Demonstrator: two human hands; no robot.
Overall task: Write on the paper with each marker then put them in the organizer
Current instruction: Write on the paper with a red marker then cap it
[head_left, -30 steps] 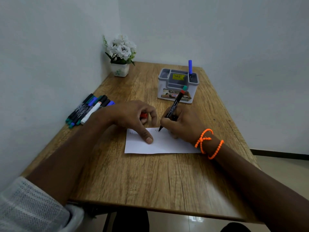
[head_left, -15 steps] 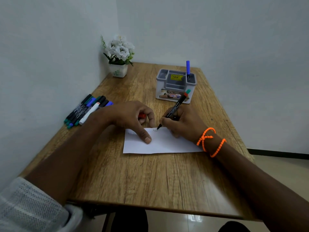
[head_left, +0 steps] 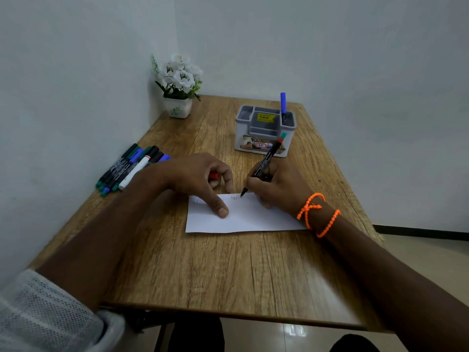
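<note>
Grey organizer [head_left: 264, 138] stands at far-centre of the wooden bench [head_left: 228, 270], w/ several compartments; only its rear right slot holds anything: one blue marker [head_left: 283, 107], upright, cap end up. Yellow price sticker on an inner wall; other slots' contents not visible from here. Right hand [head_left: 276, 189] has its grip pinched round a black marker [head_left: 264, 165] w/ red-and-green end, tip down on the white paper [head_left: 243, 219], right by a small zigzag scribble near the sheet's top edge. Left hand [head_left: 200, 179] pins the paper w/ its thumb, other fingers curled round a red cap [head_left: 214, 176]. Bunch of spare markers [head_left: 129, 166] lies at bench's left edge by the wall, well apart from the organizer. White flower pot [head_left: 177, 106] in far left corner. Orange bead bracelet [head_left: 317, 214] on right wrist.
</note>
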